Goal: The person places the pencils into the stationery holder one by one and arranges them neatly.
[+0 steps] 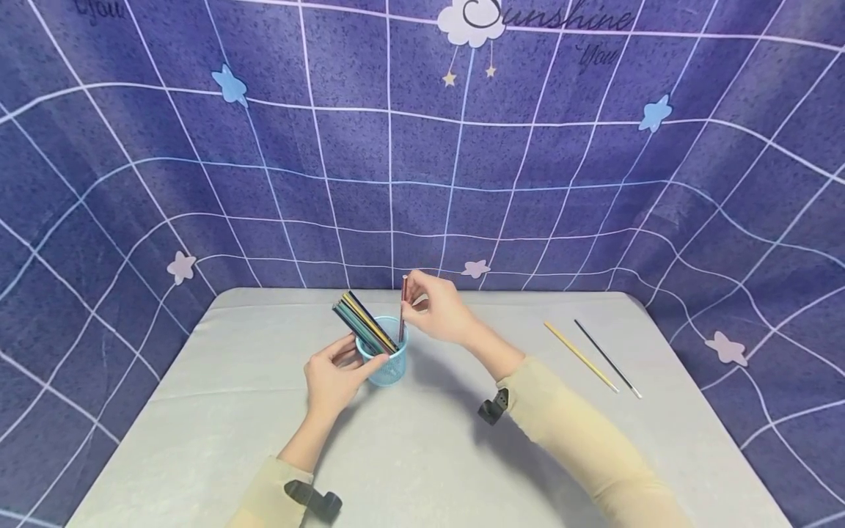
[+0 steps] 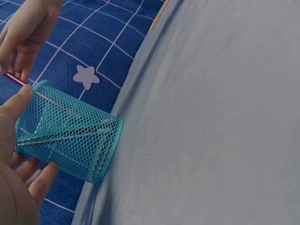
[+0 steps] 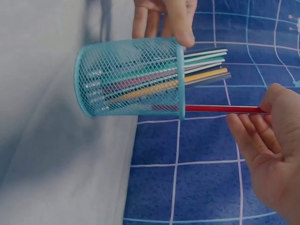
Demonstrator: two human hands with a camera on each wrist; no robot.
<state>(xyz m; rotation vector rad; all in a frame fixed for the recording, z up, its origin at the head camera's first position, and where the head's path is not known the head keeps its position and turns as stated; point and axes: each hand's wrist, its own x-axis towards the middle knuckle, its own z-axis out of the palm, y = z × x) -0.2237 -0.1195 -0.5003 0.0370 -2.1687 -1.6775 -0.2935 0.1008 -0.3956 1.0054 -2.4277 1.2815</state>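
A light blue mesh pencil cup (image 1: 388,374) stands on the table, and my left hand (image 1: 332,380) grips it around the side, thumb near the rim. Several pencils (image 1: 361,324), green, yellow and dark, lean leftward in it. My right hand (image 1: 441,312) pinches the upper part of a red pencil (image 3: 211,108) above the cup's right side. That pencil stands nearly upright, and its lower part shows through the mesh inside the cup in the right wrist view. Against the left palm side, the cup (image 2: 75,136) fills much of the left wrist view.
To the right on the pale tablecloth (image 1: 422,462) lie a yellow pencil (image 1: 581,356) and a dark pencil (image 1: 607,358), side by side and slanted. Behind the table hangs a blue gridded cloth (image 1: 422,147) with stars.
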